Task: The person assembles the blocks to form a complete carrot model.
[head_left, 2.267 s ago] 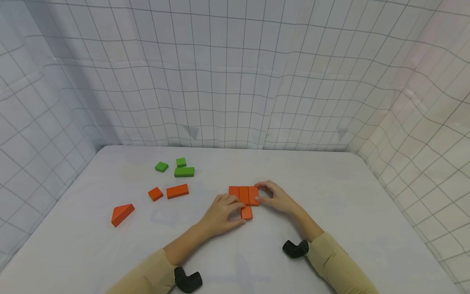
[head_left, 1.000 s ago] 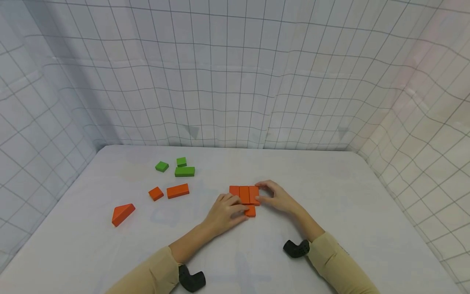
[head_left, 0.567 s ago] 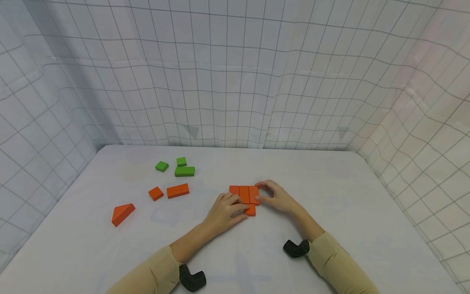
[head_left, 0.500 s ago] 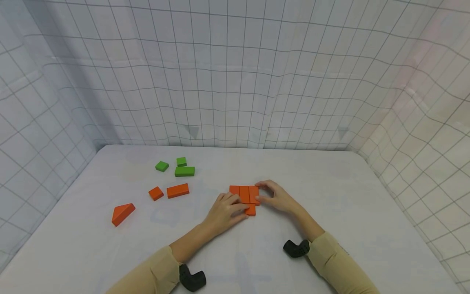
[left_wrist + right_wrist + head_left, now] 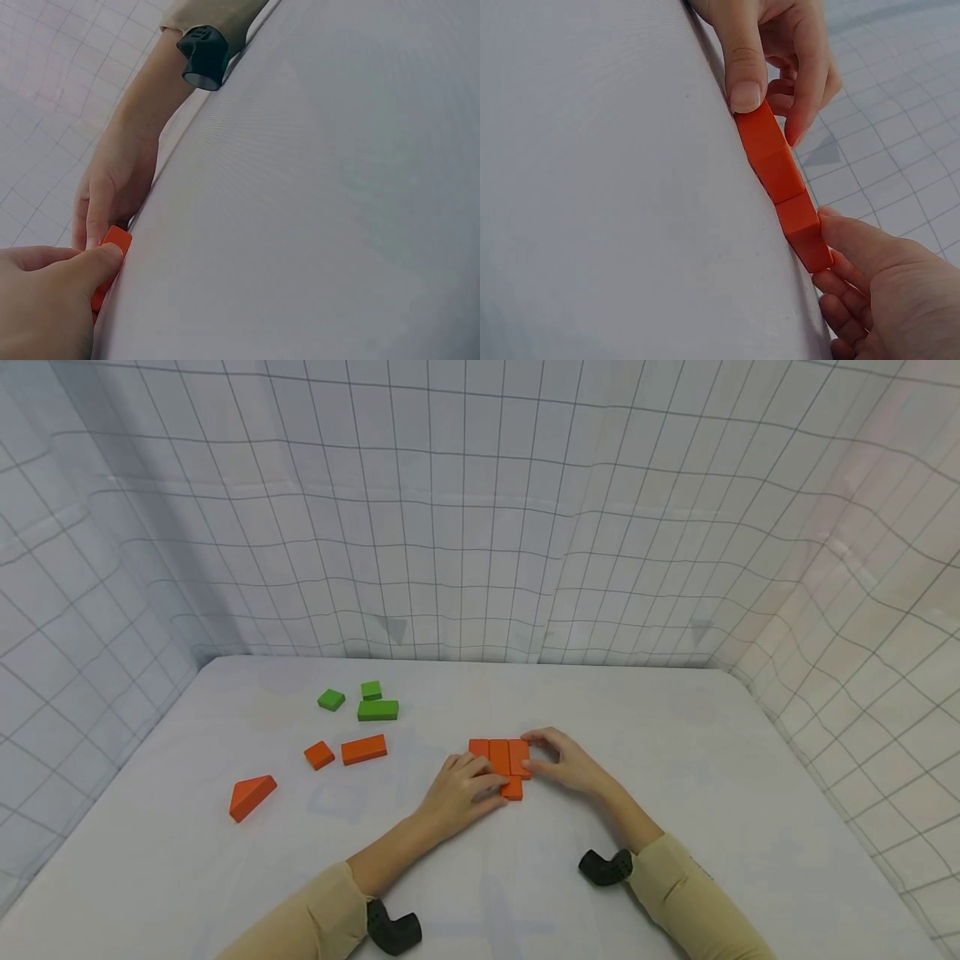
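Observation:
In the head view, three orange rectangular blocks (image 5: 499,756) lie side by side near the middle of the white table. A smaller orange block (image 5: 513,790) sits against their near edge, below the middle and right ones. My left hand (image 5: 456,795) pinches this small block between thumb and forefinger and partly covers the row's left end. At the right side, my right hand (image 5: 564,765) holds the rightmost block (image 5: 519,757), forefinger at its far corner and thumb on its side. The right wrist view shows the left thumb (image 5: 746,96) on one orange block's end.
Left of the hands lie an orange rectangular block (image 5: 363,750), an orange small block (image 5: 319,756) and an orange triangular block (image 5: 251,797). Farther back are a green rectangular block (image 5: 378,711) and two green small blocks (image 5: 332,700). A white gridded curtain (image 5: 480,527) stands behind the table.
Since the oldest frame, my left hand has slid the small block slightly right and away from me, up against the row. My right hand has stayed in place. The last half second shows almost no movement.

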Action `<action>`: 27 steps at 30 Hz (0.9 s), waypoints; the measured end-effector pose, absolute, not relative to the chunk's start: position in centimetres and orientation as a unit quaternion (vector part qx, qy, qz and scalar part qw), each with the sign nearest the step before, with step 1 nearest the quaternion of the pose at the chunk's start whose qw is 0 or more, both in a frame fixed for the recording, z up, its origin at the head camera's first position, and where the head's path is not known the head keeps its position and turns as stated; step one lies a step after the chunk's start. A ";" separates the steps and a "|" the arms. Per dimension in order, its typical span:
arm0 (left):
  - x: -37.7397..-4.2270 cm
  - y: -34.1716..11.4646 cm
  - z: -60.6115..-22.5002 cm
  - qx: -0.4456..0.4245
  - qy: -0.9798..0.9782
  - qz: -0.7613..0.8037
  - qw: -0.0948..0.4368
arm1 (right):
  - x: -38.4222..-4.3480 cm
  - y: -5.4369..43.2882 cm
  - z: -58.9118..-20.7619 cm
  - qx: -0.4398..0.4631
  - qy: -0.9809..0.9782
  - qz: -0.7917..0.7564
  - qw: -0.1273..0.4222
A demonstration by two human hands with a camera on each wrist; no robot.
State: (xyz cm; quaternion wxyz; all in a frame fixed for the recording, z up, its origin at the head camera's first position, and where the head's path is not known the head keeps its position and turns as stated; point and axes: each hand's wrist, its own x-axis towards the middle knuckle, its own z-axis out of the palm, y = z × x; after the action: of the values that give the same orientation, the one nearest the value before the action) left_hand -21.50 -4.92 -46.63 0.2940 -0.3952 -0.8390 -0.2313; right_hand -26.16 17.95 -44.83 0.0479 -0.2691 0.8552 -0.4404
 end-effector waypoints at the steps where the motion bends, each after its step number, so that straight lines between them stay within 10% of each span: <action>1: -21.5 -5.0 -46.6 -0.393 -0.839 -0.237 0.293 | -26.2 18.0 -44.9 -0.271 0.854 -0.441 0.049; 27: -22.8 -20.8 -44.4 -0.138 -0.869 -0.319 0.352 | -24.4 17.2 -42.0 -0.273 0.848 -0.450 0.065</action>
State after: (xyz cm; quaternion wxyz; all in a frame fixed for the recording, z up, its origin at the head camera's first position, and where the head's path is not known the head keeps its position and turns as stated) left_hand -22.82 -20.76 -44.39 0.3515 -0.1376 -0.8694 -0.3188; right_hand -24.36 17.22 -42.05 0.0647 -0.2733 0.8475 -0.4503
